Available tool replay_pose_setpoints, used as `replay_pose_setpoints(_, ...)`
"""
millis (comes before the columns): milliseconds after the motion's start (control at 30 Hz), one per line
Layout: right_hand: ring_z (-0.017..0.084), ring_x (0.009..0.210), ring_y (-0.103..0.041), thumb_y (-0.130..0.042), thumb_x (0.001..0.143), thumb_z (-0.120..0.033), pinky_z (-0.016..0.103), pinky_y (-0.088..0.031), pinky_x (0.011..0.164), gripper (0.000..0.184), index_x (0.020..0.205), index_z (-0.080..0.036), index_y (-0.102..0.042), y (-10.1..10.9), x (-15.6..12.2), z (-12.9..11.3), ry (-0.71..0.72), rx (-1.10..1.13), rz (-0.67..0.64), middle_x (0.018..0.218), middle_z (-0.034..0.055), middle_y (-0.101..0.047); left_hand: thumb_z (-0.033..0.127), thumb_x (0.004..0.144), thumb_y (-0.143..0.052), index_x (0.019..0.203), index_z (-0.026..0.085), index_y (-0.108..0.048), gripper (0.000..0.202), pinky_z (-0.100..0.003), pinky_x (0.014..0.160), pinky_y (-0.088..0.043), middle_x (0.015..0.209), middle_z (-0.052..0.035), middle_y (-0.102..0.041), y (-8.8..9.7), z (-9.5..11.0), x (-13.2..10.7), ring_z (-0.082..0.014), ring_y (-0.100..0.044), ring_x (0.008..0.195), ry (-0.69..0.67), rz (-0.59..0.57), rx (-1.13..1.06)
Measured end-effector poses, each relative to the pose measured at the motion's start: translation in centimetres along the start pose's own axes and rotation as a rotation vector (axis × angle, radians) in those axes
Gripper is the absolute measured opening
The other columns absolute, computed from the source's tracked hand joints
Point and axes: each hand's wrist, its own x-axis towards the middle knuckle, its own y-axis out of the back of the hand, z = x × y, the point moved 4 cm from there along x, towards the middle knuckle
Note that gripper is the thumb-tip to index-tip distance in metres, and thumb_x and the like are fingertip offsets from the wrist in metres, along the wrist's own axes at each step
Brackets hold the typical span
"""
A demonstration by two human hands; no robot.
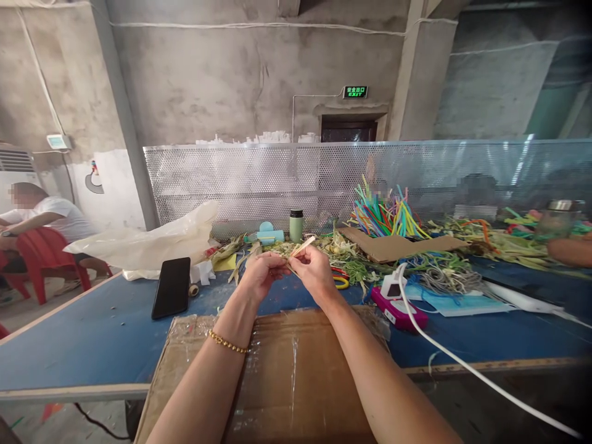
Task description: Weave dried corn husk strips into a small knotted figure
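Above the near edge of the blue table (92, 336), my left hand (261, 275) and my right hand (315, 275) meet with fingers pinched together. Between them is a thin pale strip (304, 247), like dried husk or straw, its tip sticking up past my right fingers. Its lower end is hidden by the fingertips. Under my forearms lies a taped brown cardboard box (296, 376). Just beyond my hands spreads a heap of dry leafy husks (342, 248). Scissors with yellow and red handles (341, 283) lie beside my right hand.
On the left are a black phone (171, 288) and a clear plastic bag (148, 239). Behind stand a green bottle (296, 226) and colourful pipe cleaners (391, 213). A magenta power strip (400, 312) with a white cable sits right. A person (55, 213) sits far left; another's hand (571, 250) shows right.
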Motion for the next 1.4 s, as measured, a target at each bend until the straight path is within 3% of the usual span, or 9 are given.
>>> replay_pose_setpoints(233,0.018,0.059,-0.062,-0.061,0.063,-0.025,0.028,-0.048,0.058,0.006,0.066,-0.021,-0.058,0.51,0.00,-0.22,-0.034,-0.039,0.090,0.063,0.0023,-0.066,0.012,0.057,-0.081,0.065,0.010,-0.068,0.015,-0.026,0.058,-0.044,0.061,-0.0065,-0.068,-0.50,-0.01,-0.25,-0.0155,-0.065,0.058,-0.024,-0.070,0.004)
replay_pose_setpoints(500,0.017,0.060,-0.062,-0.062,0.059,-0.025,0.028,-0.049,0.059,0.011,0.069,-0.019,-0.061,0.33,0.03,-0.04,-0.109,0.045,0.078,0.065,0.0024,-0.066,0.008,0.050,-0.083,0.062,0.012,-0.067,0.021,-0.025,0.056,-0.044,0.058,-0.0020,-0.066,-0.36,-0.09,0.03,-0.0111,-0.059,0.052,-0.138,0.009,0.072)
replay_pose_setpoints(800,0.014,0.051,-0.052,-0.063,0.053,-0.023,0.025,-0.039,0.048,0.018,0.070,-0.019,-0.061,0.09,-0.16,0.60,-0.262,0.219,0.068,0.055,-0.0027,-0.058,0.007,0.054,-0.081,0.063,0.011,-0.067,0.017,-0.026,0.058,-0.048,0.060,-0.0024,-0.065,-0.64,-0.11,-0.27,-0.0108,-0.058,0.053,-0.098,-0.007,0.064)
replay_pose_setpoints(1033,0.013,0.049,-0.049,-0.061,0.052,-0.022,0.024,-0.035,0.047,0.017,0.068,-0.020,-0.057,0.19,-0.10,0.56,-0.257,0.175,0.081,0.054,-0.0041,-0.055,0.005,0.052,-0.082,0.065,0.011,-0.066,0.021,-0.023,0.053,-0.043,0.060,-0.0016,-0.064,-0.60,-0.18,-0.10,-0.0090,-0.056,0.052,-0.094,-0.007,0.046)
replay_pose_setpoints(1400,0.013,0.051,-0.051,-0.064,0.054,-0.025,0.024,-0.038,0.049,0.021,0.073,-0.020,-0.057,0.02,-0.34,0.30,-0.260,0.216,0.061,0.057,-0.0037,-0.058,0.005,0.051,-0.085,0.063,0.012,-0.065,0.024,-0.022,0.052,-0.044,0.060,-0.0005,-0.064,-0.63,-0.07,0.02,-0.0080,-0.056,0.053,-0.135,0.006,0.006)
